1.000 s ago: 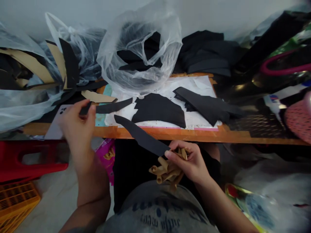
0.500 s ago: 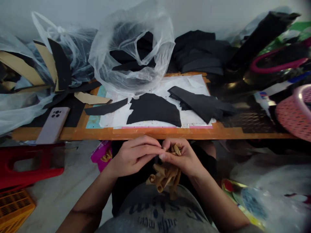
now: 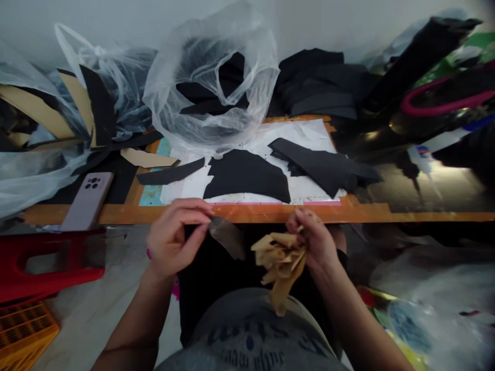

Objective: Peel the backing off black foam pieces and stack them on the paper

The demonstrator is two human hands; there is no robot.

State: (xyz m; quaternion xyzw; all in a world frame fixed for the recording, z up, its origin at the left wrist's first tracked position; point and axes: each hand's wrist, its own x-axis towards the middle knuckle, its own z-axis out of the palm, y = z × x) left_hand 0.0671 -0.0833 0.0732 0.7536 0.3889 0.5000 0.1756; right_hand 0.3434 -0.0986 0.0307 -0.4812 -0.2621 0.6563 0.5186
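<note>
Tan strips (image 3: 280, 260) in right hand (image 3: 315, 242), left hand (image 3: 174, 239) beside

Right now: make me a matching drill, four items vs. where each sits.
Things:
1. grey smartphone
2. bundle of curled tan paper strips
3. small dark blurred strip
4. clear plastic bag with black pieces inside

Places:
A. pinched in the left hand
B. at the table's back, by the wall
C. gripped in the right hand
D. on the table's left front edge

Pairs: 1-D, 2-C, 3-A, 4-B
</note>
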